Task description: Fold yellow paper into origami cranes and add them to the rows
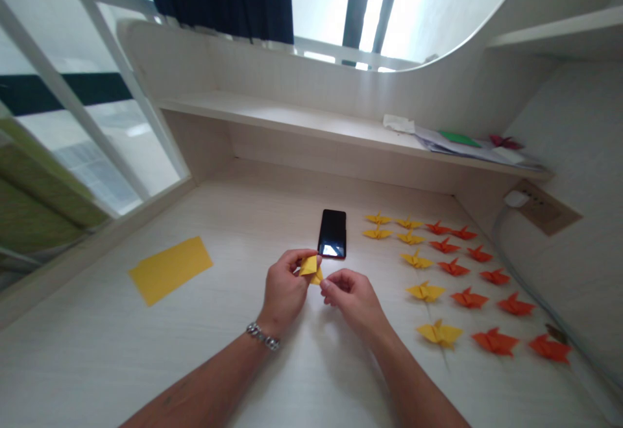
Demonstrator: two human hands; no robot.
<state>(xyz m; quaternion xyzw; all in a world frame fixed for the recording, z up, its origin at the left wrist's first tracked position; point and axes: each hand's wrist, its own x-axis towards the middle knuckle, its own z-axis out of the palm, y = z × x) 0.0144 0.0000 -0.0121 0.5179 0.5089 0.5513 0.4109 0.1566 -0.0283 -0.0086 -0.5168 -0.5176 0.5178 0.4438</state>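
While the desk [233,363] is holding rows of finished paper cranes [468,298] at right and one unfolded yellow sheet [170,269] at left, the left hand [282,291] and right hand [353,298] are pinching a part-folded yellow piece [310,265] just nearer than the phone [332,233].

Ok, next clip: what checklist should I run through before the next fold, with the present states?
1. The left hand pinches the paper: ok.
2. The right hand grips it too: cannot tell; its fingertips sit at the lower edge.
3. The paper is apart from the phone: ok.
4. The creases are sharp: cannot tell, too small.
5. The spare sheet lies flat on the desk, to the left: ok.
6. The yellow cranes and orange cranes lie in rows to the right, apart from both hands: ok.
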